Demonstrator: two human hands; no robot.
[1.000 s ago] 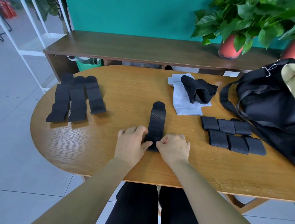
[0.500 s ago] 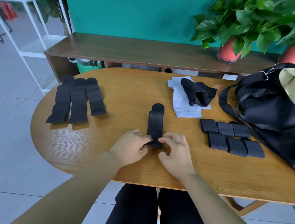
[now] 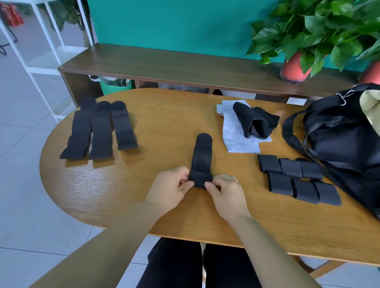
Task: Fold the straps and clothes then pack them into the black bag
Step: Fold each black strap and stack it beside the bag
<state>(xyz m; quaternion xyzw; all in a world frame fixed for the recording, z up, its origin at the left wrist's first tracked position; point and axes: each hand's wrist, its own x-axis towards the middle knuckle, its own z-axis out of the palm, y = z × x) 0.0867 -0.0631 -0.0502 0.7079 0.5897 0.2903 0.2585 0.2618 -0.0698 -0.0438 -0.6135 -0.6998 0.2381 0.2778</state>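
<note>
Strap (image 3: 201, 160), black, perforated, centre frame — left hand (image 3: 169, 189) and right hand (image 3: 227, 195) are pinching its near folded end; likely soft, light, best gripped at the side edges.

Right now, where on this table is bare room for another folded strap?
Bare wood lies between the unfolded straps and the strap in hand, and along the near edge beside the right hand. Crowded: folded straps by the black bag.

Table (image 3: 112, 194): centre strap (image 3: 202, 154) runs near to far at mid-table, left hand (image 3: 169, 187) and right hand (image 3: 226, 194) at its near end. Three flat straps (image 3: 101, 134) side by side, left. Six folded straps (image 3: 303, 190) in two rows, right. Behind them, crumpled garment (image 3: 254, 124) on flat garment (image 3: 237, 140). Bag (image 3: 343, 151) at right edge.
</note>
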